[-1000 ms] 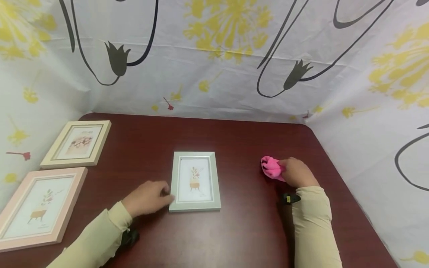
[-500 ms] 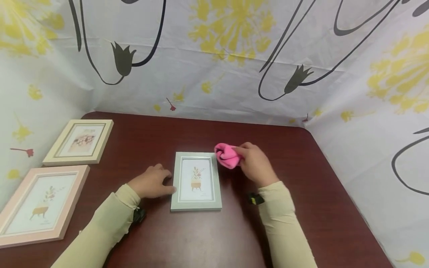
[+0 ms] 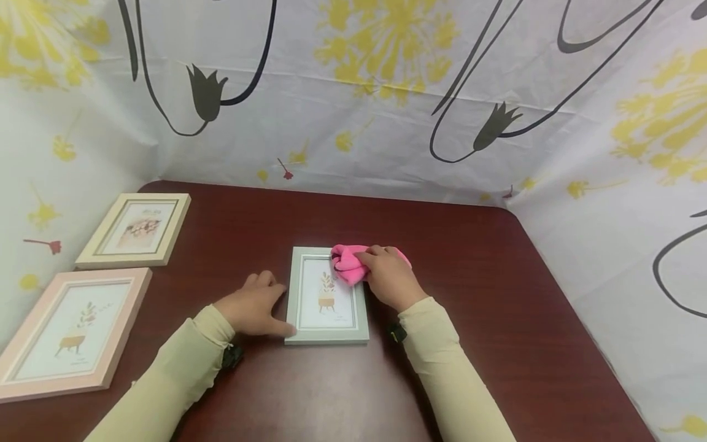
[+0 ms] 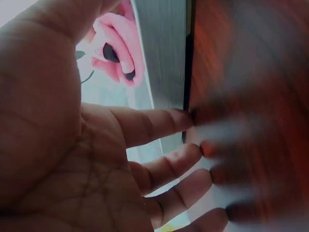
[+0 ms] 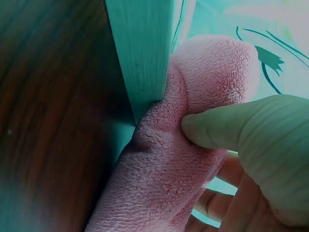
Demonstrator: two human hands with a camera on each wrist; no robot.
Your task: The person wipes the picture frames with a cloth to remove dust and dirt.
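Observation:
A pale green picture frame (image 3: 326, 337) lies flat on the table, its print showing a plant in an orange pot. My right hand (image 3: 393, 279) grips a bunched pink cloth (image 3: 348, 264) over the frame's upper right corner. In the right wrist view the thumb presses into the fluffy cloth (image 5: 169, 154) right at the frame's side edge (image 5: 145, 53). My left hand (image 3: 251, 307) rests along the frame's left side, thumb at its lower left corner. In the left wrist view its fingers (image 4: 159, 125) are spread and fairly straight, fingertips near the frame's edge and the tabletop.
On the left of the dark red table (image 3: 497, 344) lie a cream picture frame (image 3: 123, 261) and, nearer, a larger pink picture frame (image 3: 105, 362). A white patterned sheet (image 3: 331, 104) hangs around the table's back and sides.
My right hand has carried the pink cloth leftward from the table's right side onto the green frame's upper right corner. My left hand has opened wider along the frame's left edge.

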